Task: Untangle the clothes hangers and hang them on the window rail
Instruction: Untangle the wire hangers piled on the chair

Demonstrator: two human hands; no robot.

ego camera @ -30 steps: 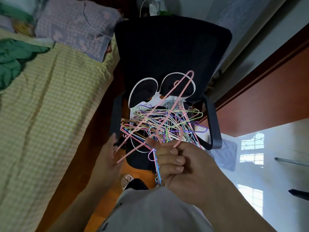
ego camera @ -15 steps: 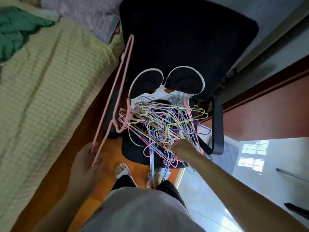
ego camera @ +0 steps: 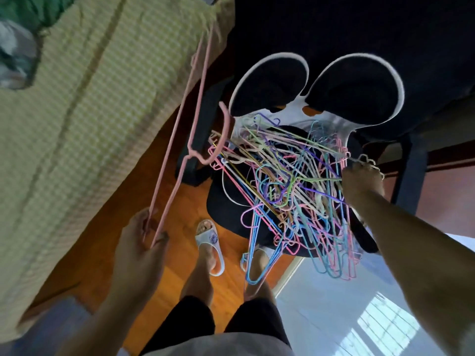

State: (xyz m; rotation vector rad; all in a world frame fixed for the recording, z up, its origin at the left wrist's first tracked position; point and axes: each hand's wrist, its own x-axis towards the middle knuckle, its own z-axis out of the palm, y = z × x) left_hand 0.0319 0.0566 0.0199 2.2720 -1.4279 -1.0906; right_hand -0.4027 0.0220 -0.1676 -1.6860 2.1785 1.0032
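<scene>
Partly blurred, the pink hanger runs past the top edge.

Left hand pinches one pink hanger by its corner — free of the tangled hangers piled on the chair. Right hand grips the pile's far edge.

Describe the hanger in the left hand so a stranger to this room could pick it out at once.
Start at the black chair, whose seat carries a tangled pile of hangers. Left of it, over the wooden floor beside the bed, the left hand pinches one corner of a pink hanger. Unlike the rest, it stands apart from the heap, nearly upright.
</scene>
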